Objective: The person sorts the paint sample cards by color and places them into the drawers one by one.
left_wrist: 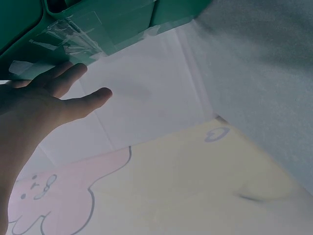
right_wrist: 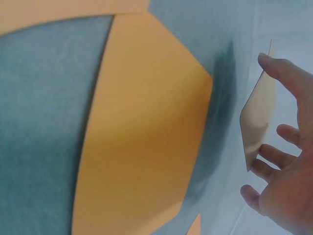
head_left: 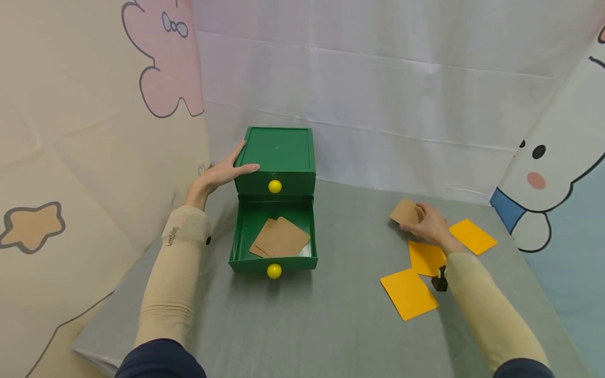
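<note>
Brown card (head_left: 403, 211) is pinched btwn thumb & fingers of your R hand (head_left: 431, 228), tilted above the grey table (head_left: 345, 315), nr 3 yellow cards (head_left: 409, 294). Your L hand (head_left: 218, 176) is spread against the L side of the green drawer unit (head_left: 279, 149), thumb over its top. Lower drawer (head_left: 242, 231) is pulled out toward you, w/ 2 overlapping brown cards (head_left: 283, 236) lying inside; upper drawer (head_left: 298, 185) is pushed in.

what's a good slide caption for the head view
Left hand on a green drawer unit, lower drawer open; right hand holding a brown card near three yellow cards.
</note>
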The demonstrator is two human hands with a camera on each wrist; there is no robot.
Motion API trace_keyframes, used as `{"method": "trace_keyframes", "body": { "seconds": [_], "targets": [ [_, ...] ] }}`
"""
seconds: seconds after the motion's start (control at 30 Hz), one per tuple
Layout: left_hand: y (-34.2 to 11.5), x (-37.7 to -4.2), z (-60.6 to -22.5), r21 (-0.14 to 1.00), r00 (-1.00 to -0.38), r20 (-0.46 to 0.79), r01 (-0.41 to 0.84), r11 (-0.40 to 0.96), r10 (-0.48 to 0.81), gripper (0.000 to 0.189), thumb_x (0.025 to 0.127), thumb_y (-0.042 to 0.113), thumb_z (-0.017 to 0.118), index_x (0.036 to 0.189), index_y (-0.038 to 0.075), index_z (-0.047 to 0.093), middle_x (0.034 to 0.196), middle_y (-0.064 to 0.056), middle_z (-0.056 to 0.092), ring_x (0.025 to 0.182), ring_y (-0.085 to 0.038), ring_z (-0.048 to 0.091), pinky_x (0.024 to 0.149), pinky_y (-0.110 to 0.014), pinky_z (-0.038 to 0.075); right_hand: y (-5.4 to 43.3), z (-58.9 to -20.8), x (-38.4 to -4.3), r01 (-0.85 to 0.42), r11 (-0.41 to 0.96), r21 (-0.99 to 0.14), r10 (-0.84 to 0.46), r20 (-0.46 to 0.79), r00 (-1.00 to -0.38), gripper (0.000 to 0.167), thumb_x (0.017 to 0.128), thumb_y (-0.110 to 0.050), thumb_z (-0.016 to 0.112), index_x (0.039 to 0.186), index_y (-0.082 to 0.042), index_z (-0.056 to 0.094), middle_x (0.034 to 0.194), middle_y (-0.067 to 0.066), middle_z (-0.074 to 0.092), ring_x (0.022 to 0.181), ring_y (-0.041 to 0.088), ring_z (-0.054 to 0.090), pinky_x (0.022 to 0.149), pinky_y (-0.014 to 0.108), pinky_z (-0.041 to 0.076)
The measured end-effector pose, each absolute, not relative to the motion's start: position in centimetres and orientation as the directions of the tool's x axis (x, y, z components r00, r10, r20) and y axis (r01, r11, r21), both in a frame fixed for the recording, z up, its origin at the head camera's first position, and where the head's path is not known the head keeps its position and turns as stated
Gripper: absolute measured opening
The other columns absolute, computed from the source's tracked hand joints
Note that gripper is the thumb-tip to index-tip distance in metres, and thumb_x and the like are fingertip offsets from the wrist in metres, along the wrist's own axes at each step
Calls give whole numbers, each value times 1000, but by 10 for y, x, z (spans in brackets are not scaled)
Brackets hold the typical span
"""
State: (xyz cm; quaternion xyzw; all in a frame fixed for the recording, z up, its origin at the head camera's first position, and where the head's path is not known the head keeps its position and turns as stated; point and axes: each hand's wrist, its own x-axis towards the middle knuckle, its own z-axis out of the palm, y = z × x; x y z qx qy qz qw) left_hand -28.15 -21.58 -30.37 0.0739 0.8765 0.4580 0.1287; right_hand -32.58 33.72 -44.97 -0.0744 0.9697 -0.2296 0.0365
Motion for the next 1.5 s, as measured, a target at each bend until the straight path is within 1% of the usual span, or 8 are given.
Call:
{"method": "trace_keyframes", "body": {
  "seconds": [0.17,0.33,0.63,0.73,0.83,0.93,1.27,1.5],
  "targets": [
    [-216,-282,-304,821,-955,-163,8,570,248,92,95,42,53,155,26,-15,162,0,-20,150,-30,-15,117,-65,2,328,-445,-324,-173,887,-428,-194,-5,-981,96,78,-51,74,147,1,32,145,31,36,125,49,37,94,73,22],
    [-216,-284,-305,821,-954,-170,1,572,245,93,95,43,53,154,27,-16,162,0,-21,150,-31,-16,117,-66,2,318,-444,-321,-231,881,-413,-242,27,-970,93,78,-49,74,145,1,36,142,31,41,120,47,41,92,72,24],
    [-219,-289,-310,824,-958,-157,8,566,241,95,93,50,54,154,31,-16,161,5,-21,150,-28,-16,117,-66,1,300,-440,-311,-284,876,-390,-291,43,-956,92,77,-51,75,144,-1,38,143,29,42,124,47,40,95,70,23],
    [-218,-287,-310,822,-958,-156,11,569,243,95,93,50,55,154,31,-16,161,5,-21,151,-28,-16,117,-66,2,295,-440,-308,-309,867,-391,-311,60,-948,90,76,-50,76,143,-2,39,142,28,43,122,46,41,94,68,23],
    [-217,-284,-308,825,-957,-157,8,565,243,95,93,47,55,155,29,-15,162,4,-19,151,-28,-14,117,-65,2,289,-439,-304,-337,859,-386,-328,91,-940,89,75,-50,78,142,-3,42,139,27,47,117,44,44,93,64,26],
    [-217,-286,-308,827,-956,-155,11,563,247,94,94,46,55,155,28,-14,162,3,-19,151,-28,-14,117,-66,3,283,-437,-302,-356,856,-375,-341,110,-934,89,74,-50,78,141,-4,43,138,25,49,116,43,46,92,62,28],
    [-219,-289,-307,819,-957,-157,12,574,245,93,94,47,54,154,31,-16,162,4,-20,151,-28,-15,117,-65,3,264,-429,-295,-386,844,-374,-376,104,-921,89,73,-47,80,143,-5,43,140,23,48,120,39,46,96,60,29],
    [-218,-288,-308,823,-957,-155,13,567,247,93,94,46,54,154,29,-15,162,3,-19,151,-28,-14,117,-66,3,253,-424,-288,-418,827,-376,-410,105,-906,89,73,-47,79,143,-6,43,141,22,48,123,39,45,98,60,29]
  ]
}}
